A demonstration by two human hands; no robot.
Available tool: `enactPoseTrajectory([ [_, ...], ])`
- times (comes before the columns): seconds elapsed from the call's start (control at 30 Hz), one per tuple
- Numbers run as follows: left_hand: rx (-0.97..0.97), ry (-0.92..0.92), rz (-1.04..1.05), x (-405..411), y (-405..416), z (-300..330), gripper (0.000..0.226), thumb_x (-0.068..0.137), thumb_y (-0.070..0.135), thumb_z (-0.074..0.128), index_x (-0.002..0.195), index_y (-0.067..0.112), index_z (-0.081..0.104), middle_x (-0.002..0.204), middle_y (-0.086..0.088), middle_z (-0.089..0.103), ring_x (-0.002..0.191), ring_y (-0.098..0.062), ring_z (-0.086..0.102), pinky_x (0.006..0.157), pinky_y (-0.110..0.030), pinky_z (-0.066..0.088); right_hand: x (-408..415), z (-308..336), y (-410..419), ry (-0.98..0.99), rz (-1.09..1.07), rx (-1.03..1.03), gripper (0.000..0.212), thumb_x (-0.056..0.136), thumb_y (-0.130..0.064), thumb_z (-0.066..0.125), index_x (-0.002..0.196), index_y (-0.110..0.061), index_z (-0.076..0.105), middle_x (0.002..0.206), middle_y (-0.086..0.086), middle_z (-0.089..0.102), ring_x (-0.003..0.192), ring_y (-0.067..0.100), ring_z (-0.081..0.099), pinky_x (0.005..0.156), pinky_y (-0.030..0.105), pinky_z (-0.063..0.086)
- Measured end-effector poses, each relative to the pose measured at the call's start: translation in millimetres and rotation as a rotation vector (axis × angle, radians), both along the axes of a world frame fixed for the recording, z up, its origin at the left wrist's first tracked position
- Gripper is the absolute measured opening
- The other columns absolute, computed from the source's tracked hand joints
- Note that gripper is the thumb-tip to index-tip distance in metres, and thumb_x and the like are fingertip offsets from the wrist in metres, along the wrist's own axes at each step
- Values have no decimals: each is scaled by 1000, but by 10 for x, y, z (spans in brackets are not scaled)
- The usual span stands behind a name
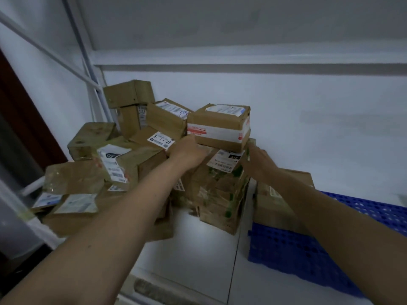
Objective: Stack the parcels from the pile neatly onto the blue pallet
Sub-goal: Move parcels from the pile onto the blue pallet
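- While our left hand [189, 150] presses against the lower left corner of the red-and-white taped parcel [219, 126], its fingers run under or behind that corner, so we cannot tell whether they are curled round it or flat.
- Our right hand [258, 160] reaches in at the lower right of the same parcel, fingers stretched out and fairly straight, their tips at its bottom edge; no grip has closed there.
- The taped parcel sits on top of a tall, crumpled box with green print [218, 192], which stands directly beneath it on the white floor [198, 249].
- Left of the taped parcel the rest of the pile [105, 164] lies in loose, tilted layers, several boxes leaning on each other.
- Right of and below the taped parcel is the blue pallet [308, 256], with one brown box [279, 203] already on it.
- The risk we judge: lifting with only one side held, the parcel could tip and slide off.
- Dragging it sideways could topple the crumpled box below, or disturb the leaning boxes to the left.
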State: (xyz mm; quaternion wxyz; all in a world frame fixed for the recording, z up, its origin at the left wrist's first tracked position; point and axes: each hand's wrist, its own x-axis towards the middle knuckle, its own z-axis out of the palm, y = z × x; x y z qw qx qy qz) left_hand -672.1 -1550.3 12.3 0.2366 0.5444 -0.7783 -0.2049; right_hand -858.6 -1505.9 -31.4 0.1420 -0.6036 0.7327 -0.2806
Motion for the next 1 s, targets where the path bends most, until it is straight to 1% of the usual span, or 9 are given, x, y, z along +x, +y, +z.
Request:
enactPoseTrajectory([
  [0.1,76,57,-36,43,-305,166,27,91,21,59,117,15,59,115,-7,64,90,-17,57,67,-26,48,84,121,-220,-144,-58,-38,33,91,-14,45,124,-15,41,114,3,55,97,18,54,71,29,46],
  [0.2,150,100,-17,-9,-598,370,52,90,22,64,135,6,43,128,-12,54,111,-26,55,83,-32,49,140,231,-421,-270,-171,-76,39,91,-14,48,128,-10,40,115,6,55,99,23,56,69,31,48],
  [0.33,31,-38,-45,-115,-956,499,50,90,19,60,133,3,41,123,-14,53,100,-25,52,69,-29,41,231,312,-639,-349,-283,-111,47,91,-17,50,135,-10,35,112,5,52,91,19,50,60,23,41],
  [0.43,-40,-165,-101,-210,-1159,490,36,90,20,60,118,0,49,88,-8,52,72,-19,47,52,-28,33,314,313,-734,-394,-358,-158,45,91,-19,50,134,-12,37,119,8,54,101,24,52,77,31,43],
  [0.53,1,-242,-98,-268,-1297,478,32,88,26,63,107,5,49,75,-6,43,64,-20,43,52,-29,32,392,275,-757,-437,-419,-152,43,92,-23,48,131,-10,37,126,12,52,116,31,49,97,43,44],
  [0.67,17,-252,-139,-278,-1402,401,41,87,21,62,124,8,50,85,-12,46,85,-29,52,74,-35,45,392,269,-757,-463,-460,-145,45,93,-27,48,132,-6,36,129,15,51,116,31,50,97,45,44],
  [0.73,21,-195,-130,-278,-1427,374,46,87,17,59,132,12,48,82,-11,46,86,-30,53,72,-35,46,379,271,-761,-481,-458,-168,47,93,-27,49,134,-7,35,129,14,52,115,30,51,97,44,44],
  [0.83,109,-17,-23,-279,-1416,370,24,90,22,56,109,8,51,79,-10,47,65,-22,46,50,-30,36,358,257,-758,-517,-442,-222,47,94,-28,49,136,-12,37,129,10,53,112,26,53,96,42,46],
  [1.0,141,305,-19,-324,-1325,527,23,93,26,52,104,7,57,86,-6,57,66,-15,51,49,-26,34,288,378,-672,-628,-411,-367,46,94,-23,51,138,-17,39,125,7,54,110,24,54,93,42,50],
])
